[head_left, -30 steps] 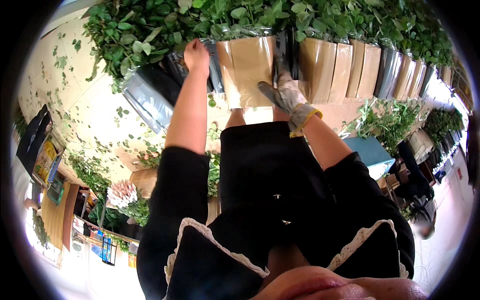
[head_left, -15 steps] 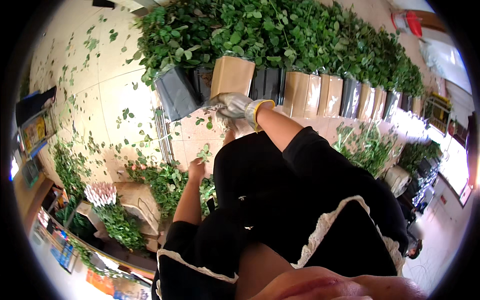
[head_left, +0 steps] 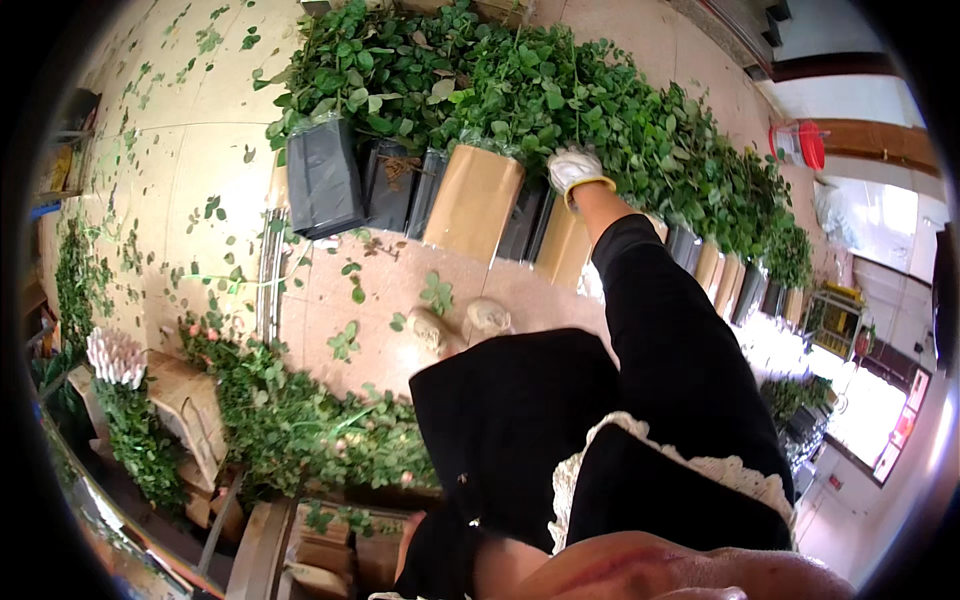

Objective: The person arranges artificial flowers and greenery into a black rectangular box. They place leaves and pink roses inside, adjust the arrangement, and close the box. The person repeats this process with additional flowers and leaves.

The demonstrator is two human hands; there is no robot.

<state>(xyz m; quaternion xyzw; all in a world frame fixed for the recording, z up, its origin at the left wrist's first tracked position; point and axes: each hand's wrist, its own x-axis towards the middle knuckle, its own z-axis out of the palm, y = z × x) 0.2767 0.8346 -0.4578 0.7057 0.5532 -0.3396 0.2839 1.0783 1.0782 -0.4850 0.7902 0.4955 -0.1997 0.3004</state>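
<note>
A row of wrapped bunches of leafy stems lies on the floor ahead of me, leaves pointing away. Their near ends are boxed in brown paper (head_left: 475,205) and dark grey wrapping (head_left: 325,180). My right hand (head_left: 578,170), in a whitish glove with a yellow cuff, reaches onto the green leaves (head_left: 530,85) just beyond a brown wrapper (head_left: 566,240). The fingers bend down among the foliage, and their tips are hidden. Of my left arm only a strip of bare skin shows at the lower edge; that hand is out of sight.
Loose green cuttings (head_left: 300,420) lie behind me to the left, near a bundle of pale pink flowers (head_left: 118,358) and a wooden crate (head_left: 185,400). Thin metal rods (head_left: 270,275) rest on the floor by scattered leaves. A red bucket (head_left: 800,145) stands far right.
My right hand has moved right and away, from the near end of a brown wrapper onto the leaves. My left hand has dropped out of view. The whole view has shifted.
</note>
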